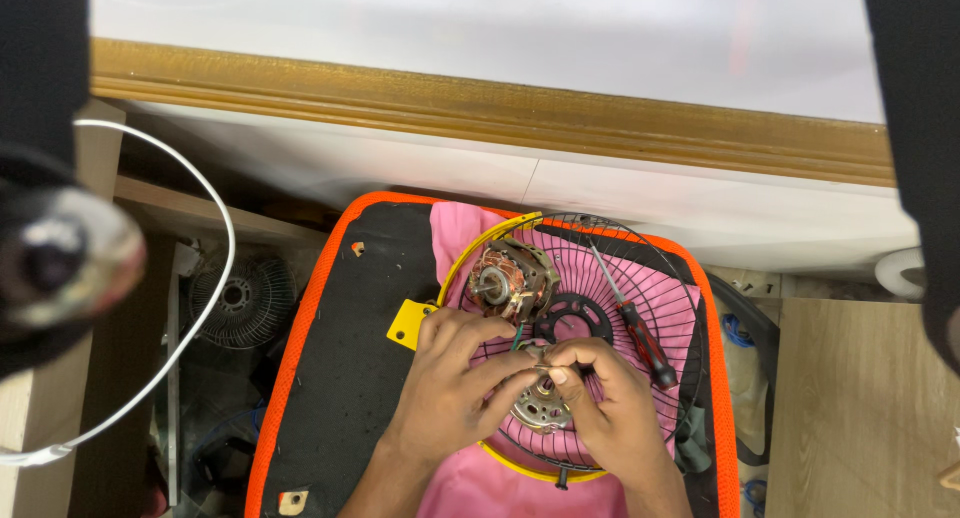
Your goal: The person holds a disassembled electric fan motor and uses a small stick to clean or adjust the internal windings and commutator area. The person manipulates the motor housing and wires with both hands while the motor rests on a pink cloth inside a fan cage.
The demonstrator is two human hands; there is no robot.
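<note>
A round black wire fan guard (660, 308) with a yellow rim lies on a pink cloth (455, 233) over a black pad with an orange border (330, 358). A fan motor with copper windings (505, 278) rests on the guard's upper left. My left hand (455, 383) and my right hand (605, 403) meet over a silver metal motor cover (538, 408). Both pinch a small part above that cover, and the fingers hide most of it. A red-handled screwdriver (640, 333) lies on the guard to the right of my hands.
A second, smaller fan guard (240, 298) lies on the floor at left, beside a white hoop-shaped cable (215, 308). A wooden ledge (500, 108) and a white wall run across the back. A wooden board (860, 408) is at right. A yellow tab (408, 323) sticks out from the guard's rim.
</note>
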